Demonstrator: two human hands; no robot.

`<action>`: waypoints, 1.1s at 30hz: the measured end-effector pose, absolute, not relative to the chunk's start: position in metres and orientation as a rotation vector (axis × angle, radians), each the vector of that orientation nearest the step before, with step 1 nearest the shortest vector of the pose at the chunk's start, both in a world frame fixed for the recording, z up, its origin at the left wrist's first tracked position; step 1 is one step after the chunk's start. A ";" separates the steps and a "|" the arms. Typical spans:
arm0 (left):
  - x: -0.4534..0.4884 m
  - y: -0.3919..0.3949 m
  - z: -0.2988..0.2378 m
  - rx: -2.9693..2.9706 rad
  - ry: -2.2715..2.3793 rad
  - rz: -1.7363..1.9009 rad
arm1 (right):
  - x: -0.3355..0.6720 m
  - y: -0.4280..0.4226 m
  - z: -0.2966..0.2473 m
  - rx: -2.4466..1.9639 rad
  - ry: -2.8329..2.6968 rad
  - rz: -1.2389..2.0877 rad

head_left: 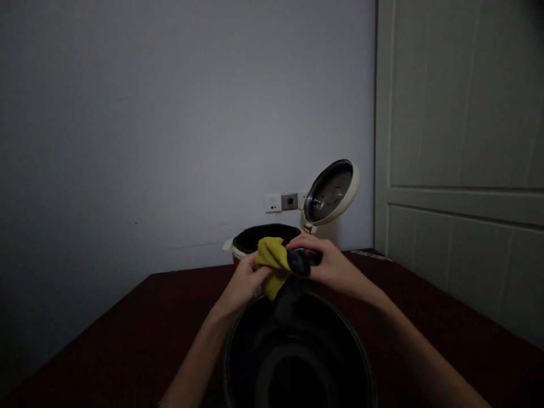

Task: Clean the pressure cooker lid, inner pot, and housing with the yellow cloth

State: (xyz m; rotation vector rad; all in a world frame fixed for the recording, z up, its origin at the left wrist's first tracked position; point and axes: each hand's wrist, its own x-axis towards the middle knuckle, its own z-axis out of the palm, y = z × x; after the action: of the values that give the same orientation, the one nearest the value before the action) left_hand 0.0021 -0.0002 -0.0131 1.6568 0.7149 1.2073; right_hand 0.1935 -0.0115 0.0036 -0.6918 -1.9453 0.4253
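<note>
Yellow cloth (272,258), one piece, lies between two hands, above the far rim of one black inner pot (344,345) on the near side. The left hand (244,280) has its grip closed on the cloth's left side, thumb toward the viewer. The right hand (327,262) curls its grip around one black rounded object (300,263) — too dark to identify — which meets the cloth's right edge; its fingertips reach close to the cloth. Beyond the hands stands one rice cooker (238,255), its single hinged lid (334,195) raised at the right. Far behind it, three wall plates (289,201) sit in a row on the wall (191,113). One dark red worktop (161,328) spreads beneath — with one panelled door (463,102) to the right.
</note>
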 end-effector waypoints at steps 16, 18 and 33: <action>-0.003 0.007 -0.012 1.790 0.832 0.990 | 0.204 -0.011 -0.014 -0.456 -1.973 1.012; -0.001 0.005 -0.013 1.846 0.850 0.993 | 0.198 -0.023 -0.014 -0.571 -2.043 0.854; -0.016 0.000 -0.008 2.053 0.817 0.709 | 0.215 -0.017 -0.001 -0.815 -1.852 0.355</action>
State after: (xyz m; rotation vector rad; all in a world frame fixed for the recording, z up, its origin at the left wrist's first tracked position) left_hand -0.0160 0.0003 -0.0085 2.0528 0.8173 0.7091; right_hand 0.2146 -0.0172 -0.0010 -0.8146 -1.8520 0.3552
